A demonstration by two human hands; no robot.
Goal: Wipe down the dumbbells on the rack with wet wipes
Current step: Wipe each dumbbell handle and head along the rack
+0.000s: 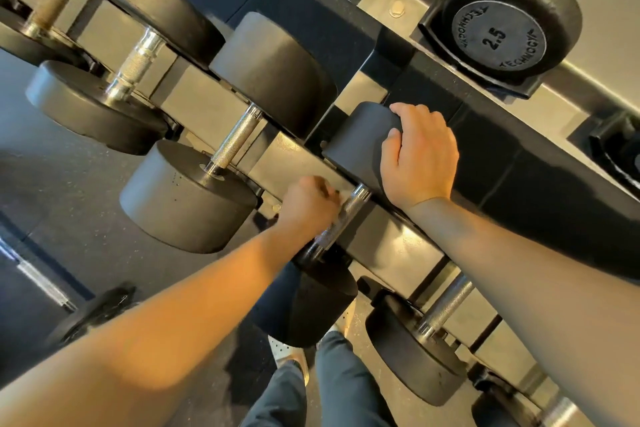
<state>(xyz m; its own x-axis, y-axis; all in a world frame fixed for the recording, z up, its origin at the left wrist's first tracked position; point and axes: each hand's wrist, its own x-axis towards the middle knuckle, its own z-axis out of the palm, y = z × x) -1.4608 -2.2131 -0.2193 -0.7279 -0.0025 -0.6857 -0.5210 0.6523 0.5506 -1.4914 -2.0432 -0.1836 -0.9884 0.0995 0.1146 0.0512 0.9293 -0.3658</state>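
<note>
Black floor (52, 149); grey rack (388, 246) w/ dumbbells (187, 198).

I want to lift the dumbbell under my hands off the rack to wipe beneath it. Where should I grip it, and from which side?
Probably grip the dumbbell by its knurled handle, from above. It is slim and bare between two broad, smooth heads that a hand could hardly close round, and the rack rail runs under it.
</note>
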